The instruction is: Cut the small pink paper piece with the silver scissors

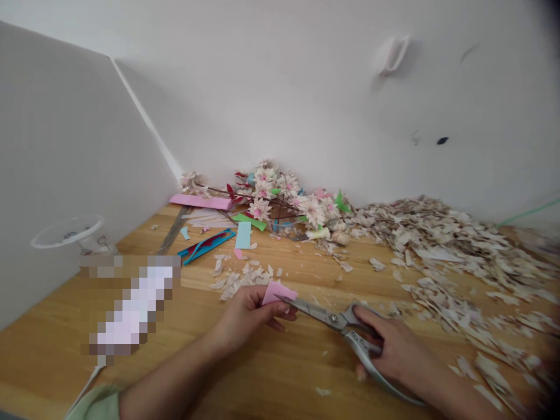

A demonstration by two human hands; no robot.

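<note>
Scissors [345, 329] at pink paper [277, 291]

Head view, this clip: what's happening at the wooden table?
A person is cutting paper. The left hand pinches a small pink paper piece, and the right hand works silver metal scissors, blade tips at the paper's edge. On the wooden table, a bunch of pale paper flowers lies by the white wall, with coloured paper strips nearby and a big heap of pale paper scraps on the right.
</note>
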